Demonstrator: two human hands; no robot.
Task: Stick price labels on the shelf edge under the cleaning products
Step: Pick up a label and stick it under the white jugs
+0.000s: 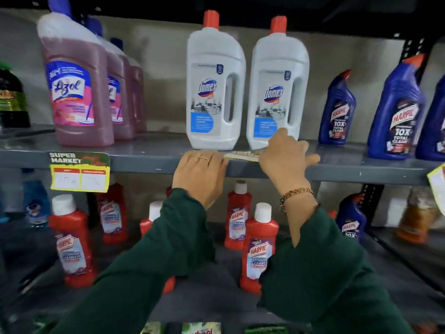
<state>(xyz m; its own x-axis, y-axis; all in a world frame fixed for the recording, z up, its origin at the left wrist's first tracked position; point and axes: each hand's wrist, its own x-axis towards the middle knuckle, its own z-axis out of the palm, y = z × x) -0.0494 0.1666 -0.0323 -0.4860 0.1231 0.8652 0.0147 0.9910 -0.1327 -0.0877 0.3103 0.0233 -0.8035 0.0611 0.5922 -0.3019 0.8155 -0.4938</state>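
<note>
Fingers (204,160) of both hands press one price label (242,155), seemingly flat, onto the shelf edge (149,162) beneath two white Domex bottles (214,92).

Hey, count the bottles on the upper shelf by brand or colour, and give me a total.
Pink Lizol bottles: 3
White Domex bottles: 2
Blue Harpic bottles: 3, one cut off at the right edge
Dark green bottle: 1
Total: 9

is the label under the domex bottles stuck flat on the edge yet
Not yet. The label lies on the shelf lip, pinched between the left hand and right hand, not hanging down its front.
</note>
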